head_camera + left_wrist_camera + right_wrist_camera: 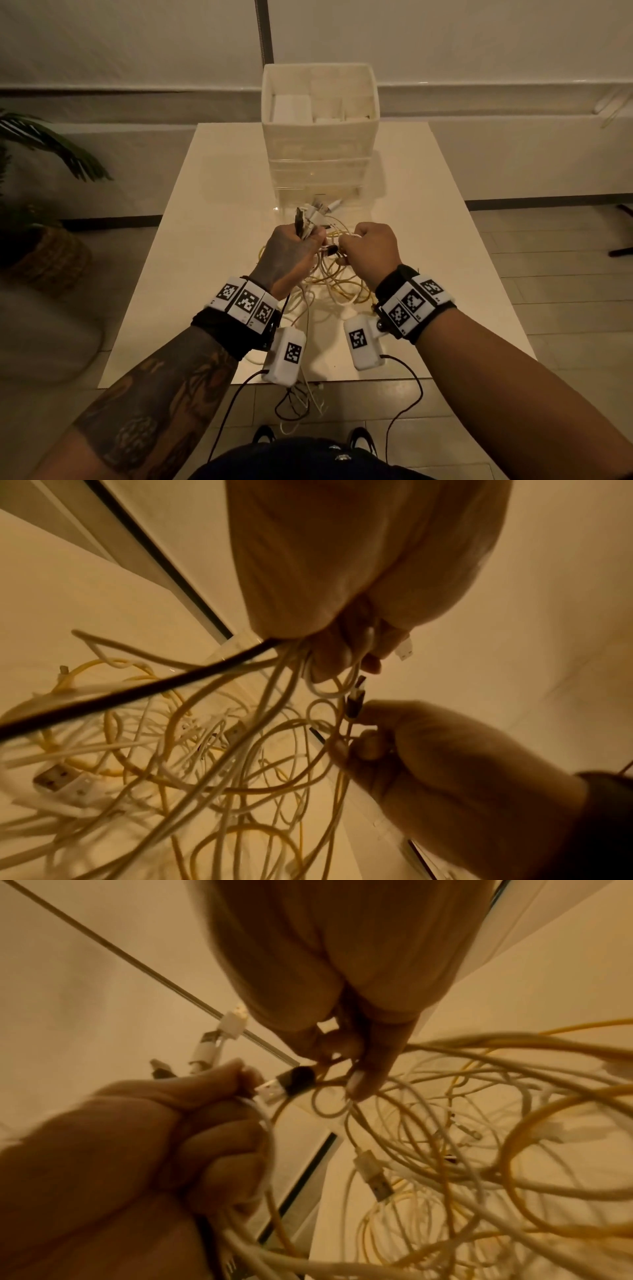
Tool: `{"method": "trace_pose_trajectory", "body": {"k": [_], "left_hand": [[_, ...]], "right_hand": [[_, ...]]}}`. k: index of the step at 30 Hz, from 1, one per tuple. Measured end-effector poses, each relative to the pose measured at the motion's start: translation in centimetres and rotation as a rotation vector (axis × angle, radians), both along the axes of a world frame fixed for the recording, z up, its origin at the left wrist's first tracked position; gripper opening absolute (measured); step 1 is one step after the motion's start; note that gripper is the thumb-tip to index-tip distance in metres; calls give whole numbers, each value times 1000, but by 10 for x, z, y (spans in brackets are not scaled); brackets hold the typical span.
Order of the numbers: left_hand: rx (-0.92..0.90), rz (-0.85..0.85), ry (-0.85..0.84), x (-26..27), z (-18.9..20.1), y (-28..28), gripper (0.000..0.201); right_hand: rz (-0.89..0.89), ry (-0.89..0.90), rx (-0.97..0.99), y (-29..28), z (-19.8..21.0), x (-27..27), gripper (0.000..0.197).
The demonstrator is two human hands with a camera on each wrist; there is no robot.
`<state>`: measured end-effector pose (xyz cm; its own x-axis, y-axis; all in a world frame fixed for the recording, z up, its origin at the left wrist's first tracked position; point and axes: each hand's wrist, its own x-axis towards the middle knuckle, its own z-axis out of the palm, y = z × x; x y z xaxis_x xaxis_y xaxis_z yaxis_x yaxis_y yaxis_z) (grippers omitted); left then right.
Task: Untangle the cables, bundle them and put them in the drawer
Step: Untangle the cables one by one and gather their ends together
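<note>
Yellow cables (337,281) overhanging table (212,240) edge

Dim warm yellowish light; wrist views motion-blurred, soft; wide-angle edge distortion.
</note>
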<state>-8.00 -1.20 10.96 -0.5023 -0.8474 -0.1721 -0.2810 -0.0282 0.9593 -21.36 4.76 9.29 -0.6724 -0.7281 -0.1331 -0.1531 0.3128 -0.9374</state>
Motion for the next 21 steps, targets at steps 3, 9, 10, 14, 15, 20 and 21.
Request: {"method": "trace_pose_trajectory", "body": {"k": [3, 9, 10, 14, 15, 20, 21], "left_hand": [[-7, -34, -43, -4, -1, 7, 25], [-37, -45, -51, -4, 6, 8, 25], [-41, -37, -49, -4, 6, 7, 25], [-75, -2, -31, -3, 7, 1, 26], [-81, 4, -29, -3, 7, 0, 27], [-65, 141, 91, 2, 13, -11, 28], [-62, 167, 119, 4, 15, -13, 28]], "right_hand": [[-5, 7, 4, -5, 8, 1, 25], [237, -326, -68, 4, 37, -1, 24], [260, -382, -53, 5, 41, -2, 27], [73, -475, -26, 2, 45, -14, 29], [53, -494, -35, 2, 45, -16, 24], [245, -161, -23, 13, 38, -32, 18], [260, 0, 29, 14, 38, -35, 16]]}}
